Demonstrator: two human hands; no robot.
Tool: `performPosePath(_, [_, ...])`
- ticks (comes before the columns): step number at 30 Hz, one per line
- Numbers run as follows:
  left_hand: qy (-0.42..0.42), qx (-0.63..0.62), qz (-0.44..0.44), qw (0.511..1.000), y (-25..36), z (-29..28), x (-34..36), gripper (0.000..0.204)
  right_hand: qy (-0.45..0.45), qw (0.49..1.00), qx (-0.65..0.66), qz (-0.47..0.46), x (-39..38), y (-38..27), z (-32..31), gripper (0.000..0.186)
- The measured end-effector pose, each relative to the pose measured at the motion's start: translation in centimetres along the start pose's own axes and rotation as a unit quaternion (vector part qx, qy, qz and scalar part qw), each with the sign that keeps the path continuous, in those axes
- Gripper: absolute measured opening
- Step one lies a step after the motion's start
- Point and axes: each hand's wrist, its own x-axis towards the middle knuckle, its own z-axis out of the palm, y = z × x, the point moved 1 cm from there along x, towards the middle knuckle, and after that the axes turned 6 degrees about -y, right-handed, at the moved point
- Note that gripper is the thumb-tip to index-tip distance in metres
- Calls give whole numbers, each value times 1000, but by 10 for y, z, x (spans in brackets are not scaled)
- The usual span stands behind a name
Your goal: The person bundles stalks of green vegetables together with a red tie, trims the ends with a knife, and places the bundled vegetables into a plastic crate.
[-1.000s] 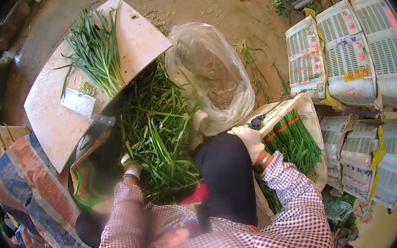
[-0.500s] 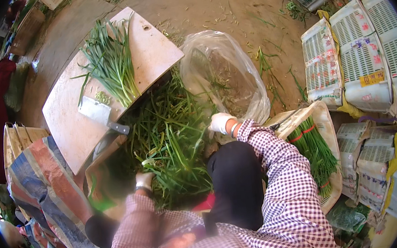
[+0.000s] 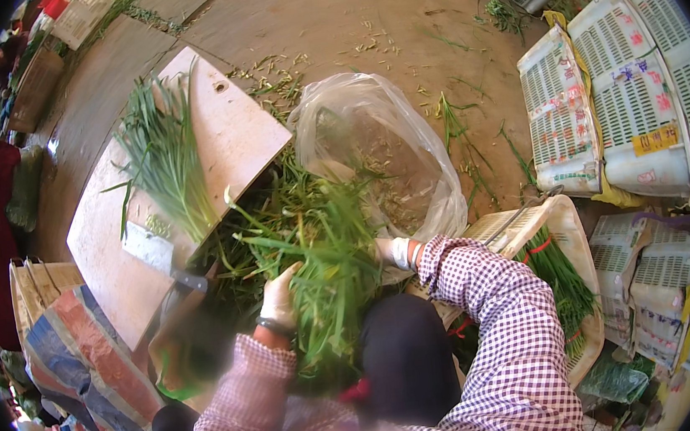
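A loose armful of garlic chives [image 3: 324, 251] is raised in front of my knees, between my two gloved hands. My left hand [image 3: 280, 298] is closed on its left side, thumb up against the leaves. My right hand [image 3: 388, 250] presses in from the right, with its fingertips hidden among the greens. More loose chives lie under and behind the armful. On the white board [image 3: 248, 129] to the left rests a neat bunch of chives [image 3: 162, 155]. Beside that bunch lies a cleaver [image 3: 148, 248], its dark handle over the board's near edge.
An open clear plastic bag [image 3: 431, 156] stands just beyond my right hand. A pale basket [image 3: 569, 225] with banded green bundles [image 3: 560, 277] is at my right. Stacked white crates [image 3: 626, 93] line the right side. A striped sheet [image 3: 93, 343] hangs at the left.
Both hands have closed in on the chives and lifted an armful from the heap. My left hand moved right and up; my right hand moved lower, behind the leaves. The view shifted slightly.
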Motion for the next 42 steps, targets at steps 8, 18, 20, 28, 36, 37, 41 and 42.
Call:
performPosePath(8, [-4,24,4,1000,-9,120,185,38,218,962,153,-65,-62,35,-116,39])
performPosePath(18, [-14,326,277,904,-11,54,45,52,323,841,-309,306,-96,6,-192,33])
performPosePath(20, [206,393,321,837,-25,-20,9,58,354,828,-291,323,-95,-20,-187,33])
performPosePath(28, [469,514,168,698,-12,-272,-34,121,360,859,-354,84,-101,-88,-116,88])
performPosePath(36, [335,416,111,838,-11,-261,-37,124,250,892,-362,100,-1,-58,-69,111])
performPosePath(37, [300,381,119,866,-20,-253,-43,124,266,885,-368,100,6,-54,-69,105])
performPosePath(41, [220,397,145,879,-45,-230,-42,124,274,871,-402,73,18,-40,-69,94])
performPosePath(42, [217,408,139,876,-47,-225,-37,123,280,867,-406,67,18,-37,-69,94])
